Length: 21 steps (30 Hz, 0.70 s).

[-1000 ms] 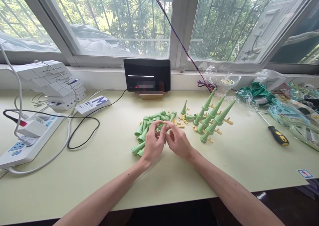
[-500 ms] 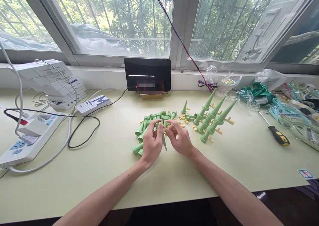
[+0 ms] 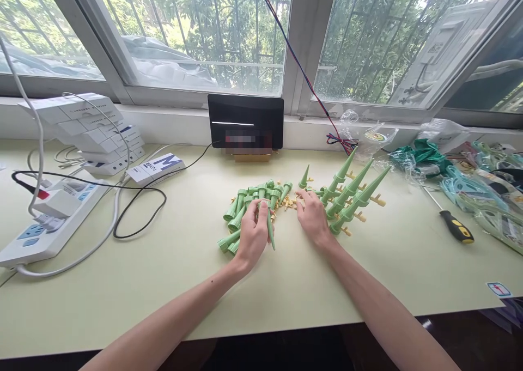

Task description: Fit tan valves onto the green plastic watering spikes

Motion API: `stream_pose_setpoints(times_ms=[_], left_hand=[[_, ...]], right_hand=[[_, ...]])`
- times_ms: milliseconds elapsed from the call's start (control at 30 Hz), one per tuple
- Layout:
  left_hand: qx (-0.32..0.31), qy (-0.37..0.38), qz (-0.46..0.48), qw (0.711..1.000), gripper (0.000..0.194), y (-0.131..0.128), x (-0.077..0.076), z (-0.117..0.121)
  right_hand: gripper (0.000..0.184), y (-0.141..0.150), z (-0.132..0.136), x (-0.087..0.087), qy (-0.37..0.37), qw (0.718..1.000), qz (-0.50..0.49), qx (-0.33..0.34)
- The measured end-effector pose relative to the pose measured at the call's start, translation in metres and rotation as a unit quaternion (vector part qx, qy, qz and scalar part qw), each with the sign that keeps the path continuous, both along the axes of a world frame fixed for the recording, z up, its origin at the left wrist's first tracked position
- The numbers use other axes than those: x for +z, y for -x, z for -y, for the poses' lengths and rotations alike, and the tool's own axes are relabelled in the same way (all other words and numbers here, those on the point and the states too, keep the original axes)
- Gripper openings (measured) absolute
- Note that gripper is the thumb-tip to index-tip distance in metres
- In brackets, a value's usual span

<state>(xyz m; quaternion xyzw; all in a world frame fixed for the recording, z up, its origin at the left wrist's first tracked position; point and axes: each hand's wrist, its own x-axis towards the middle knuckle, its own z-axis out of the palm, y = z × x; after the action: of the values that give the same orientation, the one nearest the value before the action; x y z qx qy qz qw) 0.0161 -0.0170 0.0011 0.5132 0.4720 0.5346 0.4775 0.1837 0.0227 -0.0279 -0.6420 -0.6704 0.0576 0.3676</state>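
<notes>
My left hand point(image 3: 254, 232) is closed around a green plastic watering spike point(image 3: 270, 230), its pointed tip aimed down toward me. The fingers hide the spike's upper part. Beside and behind that hand lies a pile of green spikes and tubes point(image 3: 235, 210). My right hand point(image 3: 312, 216) is over the table with its fingers slightly apart, near small yellow valve pieces point(image 3: 289, 202); nothing shows in it. Right of it stand several assembled green spikes point(image 3: 354, 196) with yellow valves, points up. One shorter green spike point(image 3: 304, 176) stands behind.
A black tablet point(image 3: 245, 121) leans by the window. At left are a white power strip point(image 3: 53, 226), looping cables and stacked white boxes point(image 3: 90, 131). A screwdriver point(image 3: 456, 226) and bagged plastic parts point(image 3: 482, 196) lie at right.
My right hand has moved away from the spike in my left hand, rightward to beside the yellow pieces and standing spikes. My left hand keeps hold of the spike. The view has shifted slightly.
</notes>
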Motion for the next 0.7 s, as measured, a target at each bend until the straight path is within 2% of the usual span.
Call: stream_pose_setpoints(times_ms=[233, 433, 700], left_hand=[[-0.037, 0.019, 0.008, 0.999, 0.034, -0.0018, 0.0004, 0.0018], [-0.073, 0.052, 0.056, 0.994, 0.034, -0.0037, 0.0005, 0.0033], [-0.076, 0.068, 0.080, 0.992, 0.033, -0.0060, 0.0026, 0.0040]], right_hand=[[0.029, -0.0022, -0.0057, -0.0033, 0.043, 0.999, 0.030, 0.011], [0.026, -0.0040, -0.0083, -0.0057, 0.052, 0.998, 0.032, 0.015], [0.022, -0.0037, -0.0080, -0.0051, 0.059, 0.998, 0.033, 0.013]])
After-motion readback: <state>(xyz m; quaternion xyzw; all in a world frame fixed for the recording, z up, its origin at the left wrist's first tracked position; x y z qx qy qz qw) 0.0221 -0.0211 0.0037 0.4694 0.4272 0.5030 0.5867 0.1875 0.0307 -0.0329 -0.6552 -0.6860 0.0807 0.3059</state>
